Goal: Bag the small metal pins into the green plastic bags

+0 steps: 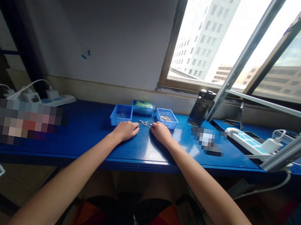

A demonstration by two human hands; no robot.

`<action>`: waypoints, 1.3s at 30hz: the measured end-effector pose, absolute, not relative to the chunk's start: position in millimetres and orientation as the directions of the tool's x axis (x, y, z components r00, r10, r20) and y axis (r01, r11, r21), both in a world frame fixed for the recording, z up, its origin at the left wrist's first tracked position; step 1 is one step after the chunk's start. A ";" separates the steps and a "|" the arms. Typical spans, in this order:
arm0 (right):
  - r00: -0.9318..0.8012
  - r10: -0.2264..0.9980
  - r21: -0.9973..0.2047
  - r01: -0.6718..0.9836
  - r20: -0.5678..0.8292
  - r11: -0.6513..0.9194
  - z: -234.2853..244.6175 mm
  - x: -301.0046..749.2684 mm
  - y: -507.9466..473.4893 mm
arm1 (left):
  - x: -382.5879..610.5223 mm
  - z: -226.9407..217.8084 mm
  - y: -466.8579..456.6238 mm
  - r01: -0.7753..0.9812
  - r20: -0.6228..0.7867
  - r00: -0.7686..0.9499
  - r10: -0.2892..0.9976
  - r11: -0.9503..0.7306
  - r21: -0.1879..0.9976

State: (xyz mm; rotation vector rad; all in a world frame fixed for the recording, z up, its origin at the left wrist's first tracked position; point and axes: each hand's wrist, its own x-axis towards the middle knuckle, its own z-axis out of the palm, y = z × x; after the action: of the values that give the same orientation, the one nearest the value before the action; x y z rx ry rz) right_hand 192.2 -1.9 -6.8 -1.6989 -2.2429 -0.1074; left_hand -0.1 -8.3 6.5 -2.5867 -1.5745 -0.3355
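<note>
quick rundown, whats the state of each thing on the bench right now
left hand, palm down on the blue table, fingers curled
right hand, palm down, fingertips at the metal pins
metal pins, loose between the hands
left bin, nearly empty, few metal bits
middle bin, holds green parts
right bin, holds metal parts
dark jar, upright, lid on
window, swung open
power strip, charger plugged in

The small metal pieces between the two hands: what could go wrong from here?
First, the metal pieces lie loose on the table between the left hand and the right hand; a nudge could scatter them. Second, they look thin and perhaps pointed, so a finger might get pricked.
</note>
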 end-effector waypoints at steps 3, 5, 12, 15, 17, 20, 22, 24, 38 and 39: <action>-0.219 0.935 -0.086 0.964 0.279 0.252 -7.4 189.3 -2.3 | -0.1 5.2 -7.5 0.886 0.238 0.442 0.865 -0.462 0.032; -0.216 0.939 -0.074 0.967 0.269 0.243 -7.7 188.6 -2.5 | -0.1 4.4 -7.1 0.885 0.239 0.444 0.864 -0.464 0.033; -0.223 0.941 -0.071 0.966 0.254 0.248 -7.6 190.5 0.9 | -0.5 4.0 -6.5 0.878 0.248 0.453 0.856 -0.476 0.039; -0.204 0.944 -0.067 0.971 0.259 0.229 -8.5 189.1 1.8 | -0.5 4.0 -6.6 0.880 0.248 0.450 0.858 -0.474 0.043; -0.182 0.945 -0.075 0.975 0.273 0.209 -9.3 188.2 1.6 | -0.4 4.1 -6.7 0.881 0.249 0.449 0.858 -0.472 0.041; -0.148 0.941 -0.100 0.977 0.303 0.187 -9.9 188.2 0.4 | -0.2 3.8 -6.4 0.880 0.250 0.449 0.858 -0.473 0.040; -0.141 0.939 -0.113 0.976 0.313 0.184 -8.9 188.8 -1.5 | -0.1 3.3 -5.9 0.883 0.250 0.443 0.861 -0.467 0.041; -0.192 0.931 -0.104 0.967 0.310 0.234 -6.3 189.1 -4.8 | 0.0 3.0 -5.6 0.888 0.253 0.435 0.864 -0.459 0.040; -0.519 0.792 -0.114 0.809 0.322 0.576 1.0 189.0 -13.7 | -1.1 6.5 -9.7 0.844 0.254 0.505 0.825 -0.533 0.054; -0.517 0.791 -0.124 0.806 0.328 0.578 0.7 189.6 -13.1 | -1.1 6.6 -9.7 0.842 0.255 0.509 0.822 -0.537 0.053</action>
State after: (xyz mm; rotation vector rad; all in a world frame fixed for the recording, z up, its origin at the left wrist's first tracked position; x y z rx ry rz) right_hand 189.6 -13.1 0.7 -1.2985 -2.4649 -0.0622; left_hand -1.1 -9.7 6.6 -2.6609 -1.4703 -0.3843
